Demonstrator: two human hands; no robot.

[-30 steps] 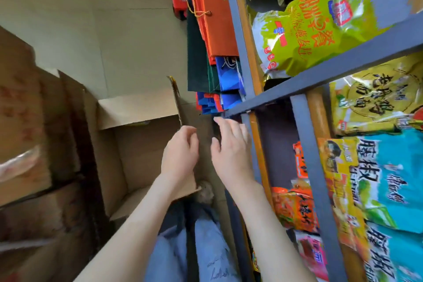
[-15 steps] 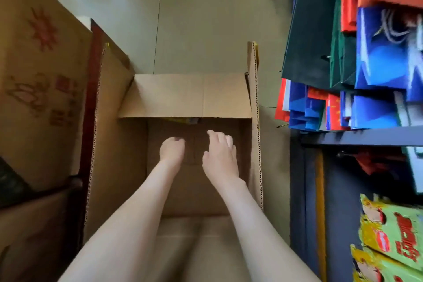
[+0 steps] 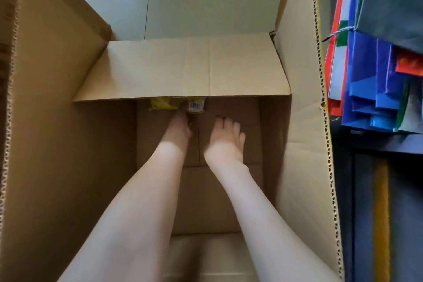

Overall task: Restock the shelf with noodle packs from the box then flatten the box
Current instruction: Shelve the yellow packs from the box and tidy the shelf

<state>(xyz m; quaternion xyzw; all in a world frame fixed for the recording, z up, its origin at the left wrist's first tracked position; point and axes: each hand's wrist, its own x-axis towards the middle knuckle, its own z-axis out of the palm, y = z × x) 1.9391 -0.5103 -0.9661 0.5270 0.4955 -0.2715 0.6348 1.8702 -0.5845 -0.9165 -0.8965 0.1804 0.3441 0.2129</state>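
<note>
**Fingers [image 3: 226, 124] deep in the box [image 3: 302, 121], a pack half hidden**

Right hand [image 3: 225, 144] hovers over the box floor with fingers straight and slightly spread, holding nothing. Left hand [image 3: 178, 131] reaches the yellow noodle pack [image 3: 163, 103] tucked under the far flap [image 3: 183, 71]; whether it grips, I cannot tell. The pack is probably light, with slippery film and brittle contents, so take it across the body and don't squeeze. The flap hides most of it, and any others behind
</note>
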